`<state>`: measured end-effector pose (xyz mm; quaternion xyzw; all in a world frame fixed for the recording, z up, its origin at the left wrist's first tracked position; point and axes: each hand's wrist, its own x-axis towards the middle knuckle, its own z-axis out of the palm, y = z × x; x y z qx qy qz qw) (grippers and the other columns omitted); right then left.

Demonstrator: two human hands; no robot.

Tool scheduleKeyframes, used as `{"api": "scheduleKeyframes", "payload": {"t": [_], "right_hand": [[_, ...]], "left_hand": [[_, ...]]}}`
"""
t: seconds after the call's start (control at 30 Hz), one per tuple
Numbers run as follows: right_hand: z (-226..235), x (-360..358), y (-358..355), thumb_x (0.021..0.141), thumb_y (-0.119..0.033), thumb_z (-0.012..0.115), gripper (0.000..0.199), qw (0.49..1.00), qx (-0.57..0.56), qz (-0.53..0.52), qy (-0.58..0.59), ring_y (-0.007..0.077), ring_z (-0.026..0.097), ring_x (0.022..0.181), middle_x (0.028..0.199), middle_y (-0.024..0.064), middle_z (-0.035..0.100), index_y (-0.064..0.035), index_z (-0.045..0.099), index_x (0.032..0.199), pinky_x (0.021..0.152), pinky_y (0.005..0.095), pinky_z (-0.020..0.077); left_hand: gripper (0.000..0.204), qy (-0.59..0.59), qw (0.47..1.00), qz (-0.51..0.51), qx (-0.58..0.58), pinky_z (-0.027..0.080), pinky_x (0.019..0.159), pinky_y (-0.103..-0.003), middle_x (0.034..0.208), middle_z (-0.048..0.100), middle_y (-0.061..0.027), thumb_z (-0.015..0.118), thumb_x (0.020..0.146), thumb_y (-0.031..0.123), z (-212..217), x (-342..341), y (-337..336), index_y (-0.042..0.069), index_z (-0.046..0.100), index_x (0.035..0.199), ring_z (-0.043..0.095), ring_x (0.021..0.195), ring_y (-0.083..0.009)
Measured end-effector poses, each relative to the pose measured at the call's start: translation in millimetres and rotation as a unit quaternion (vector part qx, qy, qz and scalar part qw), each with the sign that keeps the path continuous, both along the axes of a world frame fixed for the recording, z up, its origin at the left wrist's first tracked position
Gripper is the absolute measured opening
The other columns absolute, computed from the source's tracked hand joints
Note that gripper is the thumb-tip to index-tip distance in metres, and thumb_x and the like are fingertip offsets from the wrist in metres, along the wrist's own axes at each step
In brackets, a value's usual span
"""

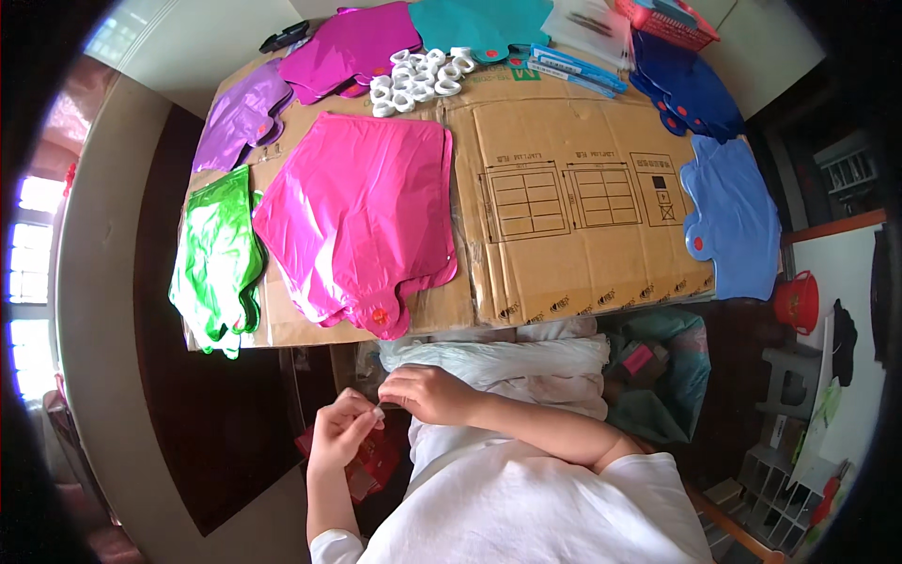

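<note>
Flat balloons [362, 211] lie left on the cardboard sheet [573, 235], clips [418, 80] behind them, basket [667, 21] far right.

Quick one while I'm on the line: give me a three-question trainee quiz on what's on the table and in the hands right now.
1. True or false: the big pink foil balloon lies flat on the cardboard sheet.
2. What lies just left of the pink balloon? A) a green foil balloon B) a red bucket C) a blue foil balloon
3. Fill in: the left hand and right hand meet at a small ____ piece, below the table edge.

Key
1. True.
2. A, the green foil balloon.
3. White; the pile of white rings sits at the far side.
</note>
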<state>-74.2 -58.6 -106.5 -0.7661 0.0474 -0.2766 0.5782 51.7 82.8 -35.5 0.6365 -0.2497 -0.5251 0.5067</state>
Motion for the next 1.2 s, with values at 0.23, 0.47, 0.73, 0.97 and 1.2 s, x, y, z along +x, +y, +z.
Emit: {"api": "scheduleKeyframes", "payload": {"t": [0.23,0.47,0.73,0.97,1.2], "right_hand": [[-6,3,3,0.08,-0.008,0.061,0.007,0.999,-0.017,0.008,0.046,0.0288,0.059,0.076,0.08,0.011,0.058,-0.0035,0.06,0.086,0.067,0.0367,0.0486],[-25,9,7,0.083,-0.01,0.058,0.008,0.997,-0.001,0.067,0.046,0.0293,0.059,0.081,0.082,0.011,0.059,-0.0046,0.059,0.089,0.071,0.0363,0.0476],[-33,14,2,0.083,-0.008,0.055,0.009,0.994,0.031,0.055,0.084,0.0304,0.06,0.081,0.084,0.0128,0.061,-0.003,0.061,0.086,0.071,0.0372,0.0475],[-79,28,4,0.081,-0.008,0.055,0.009,0.993,-0.084,0.073,0.035,0.0263,0.059,0.085,0.087,0.0103,0.062,-0.0043,0.063,0.083,0.075,0.0345,0.0469],[-112,34,5,0.077,-0.007,0.054,0.006,0.974,-0.189,0.031,0.122,0.023,0.059,0.086,0.082,0.0059,0.059,-0.0061,0.06,0.076,0.072,0.0345,0.0472]], "left_hand": [[0.012,-0.636,0.761,-0.13,0.023,0.037,0.07,-0.027,0.092,0.061,-0.0093,0.058,0.078,0.001,4,-1,-19,0.001,0.065,0.088,0.053,0.08,-0.0124],[0.017,0.256,0.933,0.155,-0.202,0.044,0.066,-0.029,0.092,0.057,-0.0076,0.058,0.083,0.008,-21,5,-1,-0.003,0.06,0.095,0.053,0.076,-0.0141],[0.022,-0.621,0.772,-0.093,0.099,0.037,0.082,-0.039,0.086,0.061,-0.0102,0.065,0.073,0.01,-16,8,-11,0.004,0.059,0.093,0.053,0.083,-0.0258],[0.012,0.072,0.987,0.145,0.0,0.039,0.064,-0.026,0.072,0.057,-0.0035,0.053,0.089,0.011,-23,19,10,0.003,0.056,0.081,0.051,0.067,-0.0111],[0.006,0.241,0.899,0.272,-0.244,0.041,0.068,-0.03,0.076,0.053,-0.0044,0.057,0.084,0.011,24,24,10,0.007,0.053,0.087,0.048,0.074,-0.0157]]}}
